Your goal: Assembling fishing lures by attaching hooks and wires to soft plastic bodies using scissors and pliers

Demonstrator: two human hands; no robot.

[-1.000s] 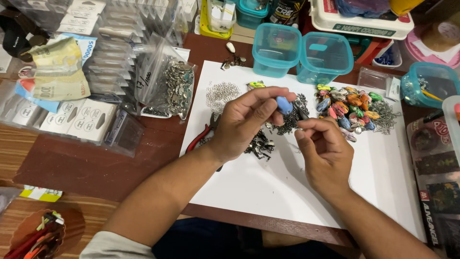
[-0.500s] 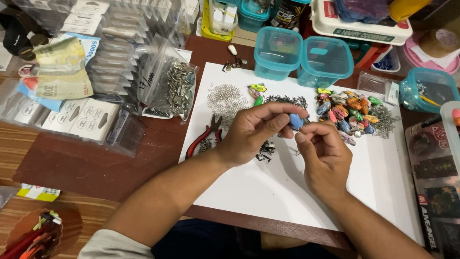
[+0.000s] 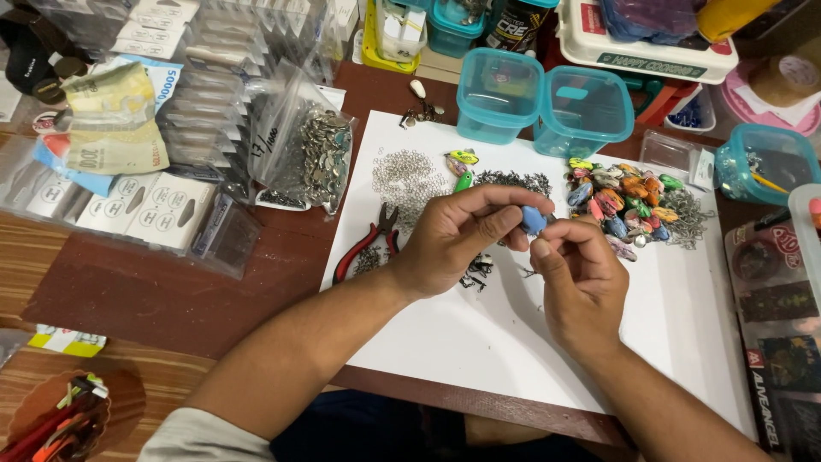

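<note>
The left hand pinched a small blue lure body at its fingertips while the right hand closed on its end, apparently fitting hardware; red pliers lay just left, painted lures beyond; steady alignment seemed needed

Home craft bench: red-handled pliers, bagged metal parts and 2 teal tubs (lidded) crowded the table.

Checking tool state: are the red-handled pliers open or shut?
Open. The red-handled pliers lie on the white sheet, handles spread apart, beside the left hand.
</note>
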